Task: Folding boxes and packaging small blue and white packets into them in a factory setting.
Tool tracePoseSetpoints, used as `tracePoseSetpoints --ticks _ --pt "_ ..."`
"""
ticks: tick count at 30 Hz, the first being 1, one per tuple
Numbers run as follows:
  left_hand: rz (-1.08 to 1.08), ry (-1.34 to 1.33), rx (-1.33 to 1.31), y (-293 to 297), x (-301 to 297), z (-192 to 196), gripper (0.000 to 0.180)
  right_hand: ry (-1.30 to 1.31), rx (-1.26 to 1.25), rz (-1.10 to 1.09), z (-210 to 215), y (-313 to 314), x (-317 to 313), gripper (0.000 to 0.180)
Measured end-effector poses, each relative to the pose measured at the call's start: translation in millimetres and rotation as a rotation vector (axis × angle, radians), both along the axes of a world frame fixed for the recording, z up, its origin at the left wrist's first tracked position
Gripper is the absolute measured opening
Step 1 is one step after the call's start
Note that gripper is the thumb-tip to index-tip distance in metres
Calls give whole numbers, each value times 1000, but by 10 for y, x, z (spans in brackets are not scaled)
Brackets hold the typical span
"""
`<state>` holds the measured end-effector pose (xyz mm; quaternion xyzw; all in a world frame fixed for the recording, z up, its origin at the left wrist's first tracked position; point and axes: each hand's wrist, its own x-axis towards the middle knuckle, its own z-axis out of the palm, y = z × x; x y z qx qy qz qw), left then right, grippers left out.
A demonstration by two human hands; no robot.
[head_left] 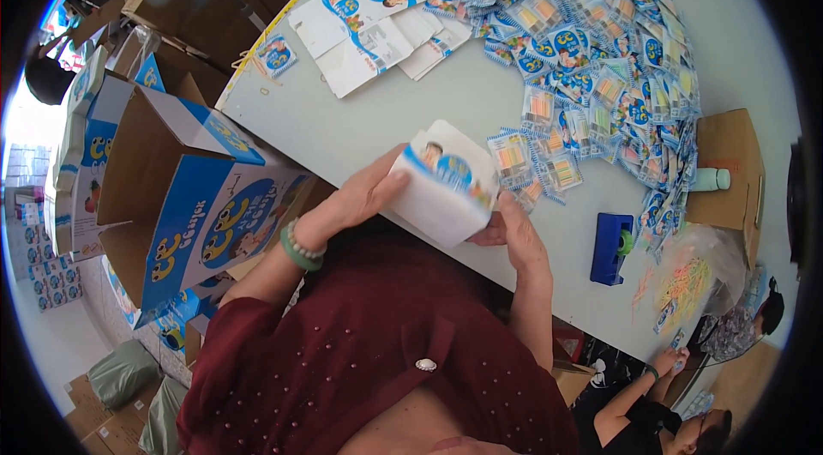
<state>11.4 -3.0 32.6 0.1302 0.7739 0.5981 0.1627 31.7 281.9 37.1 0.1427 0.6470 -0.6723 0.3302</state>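
We grasp a small white printed box point(441, 189) between us, left hand point(375, 189) on its left side and right hand point(520, 236) at its lower right, over the near edge of the counter point(561, 241). Beyond lie flattened white cartons point(364, 22); a heap of small packets point(570, 48) spreads rightward, and a blue tape dispenser point(607, 253) sits to our right.

The box point(439, 204) is smooth paperboard (sachets point(561, 48), glossy plastic).
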Motion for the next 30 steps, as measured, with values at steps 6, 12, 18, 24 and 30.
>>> tracePoseSetpoints --ticks 6,12,18,24,30 --pt "319 -187 471 -120 187 51 46 711 33 19 149 -555 -71 56" --pt "728 361 -351 -266 300 -242 70 1160 474 443 -434 -1098 -598 60" --pt "803 668 -602 -376 409 -210 56 1441 614 50 -355 -668 -585 56" --pt "286 1041 -625 -18 490 2 33 803 1520 -9 -667 -66 -460 61" --pt "-76 771 -590 243 55 -268 7 1145 1155 69 -599 -31 -121 47"
